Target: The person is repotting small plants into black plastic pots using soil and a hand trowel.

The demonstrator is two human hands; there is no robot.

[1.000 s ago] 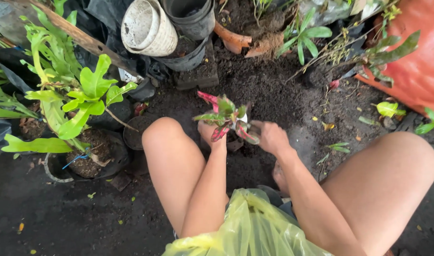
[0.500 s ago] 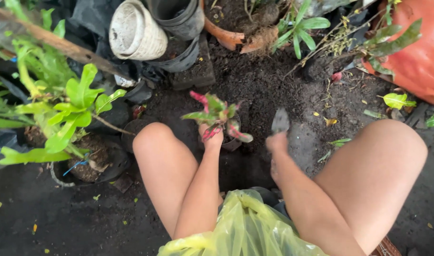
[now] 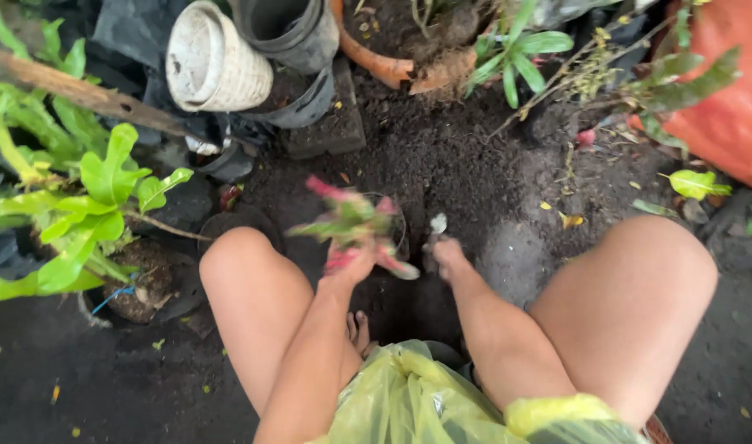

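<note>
At the centre of the frame, the left hand (image 3: 353, 265) was closed around the red-and-green plant (image 3: 351, 226) in its small dark pot (image 3: 396, 230); the right hand (image 3: 446, 251) gripped a small trowel (image 3: 436, 224) beside it. Holding the stem upright while adding soil would have served best.

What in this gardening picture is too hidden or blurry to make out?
Head view only:
- Left hand: its grip on the red-and-green plant is motion-blurred.
- Small dark pot: mostly hidden by the leaves.
- Right hand: the pale thing at its fingertips is blurred, unidentifiable.
- Orange sack: cut off by the right edge.
</note>
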